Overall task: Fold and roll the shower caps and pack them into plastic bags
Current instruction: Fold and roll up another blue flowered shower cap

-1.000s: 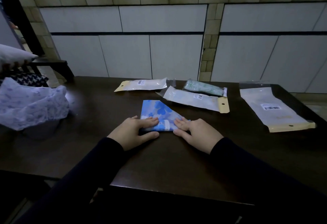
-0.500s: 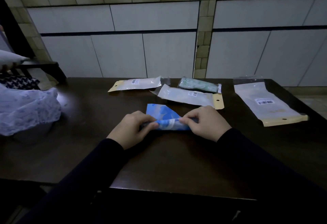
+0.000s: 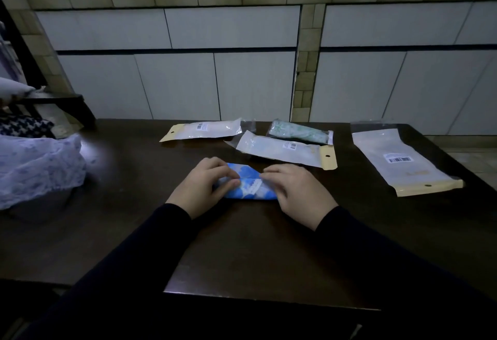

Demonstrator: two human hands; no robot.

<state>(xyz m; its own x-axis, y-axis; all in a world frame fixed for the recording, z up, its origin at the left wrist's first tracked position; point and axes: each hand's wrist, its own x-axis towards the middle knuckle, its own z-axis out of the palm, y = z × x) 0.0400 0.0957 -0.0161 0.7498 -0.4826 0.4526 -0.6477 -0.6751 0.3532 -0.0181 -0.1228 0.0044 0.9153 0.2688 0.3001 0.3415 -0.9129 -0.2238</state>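
1. Head view: the blue shower cap (image 3: 248, 186) lies on the dark table (image 3: 242, 245), partly rolled; the left hand (image 3: 200, 189) and right hand (image 3: 294, 194) each curl fingers over an end of it. My read: rolling underway, bagging still ahead.
2. Head view, count: 3 packed white bags, the nearest (image 3: 285, 151) just beyond the cap, plus 1 bagged green roll (image 3: 298, 131). A crumpled pale pile (image 3: 37, 167) waits at left; I cannot count it.

Table (image 3: 134, 232): dark wood, lying before a tiled wall.
Wall (image 3: 231, 27): pale panels running behind, tan tile ledge above.
Houndstooth fabric (image 3: 24, 126): sitting at far left, beyond the table.
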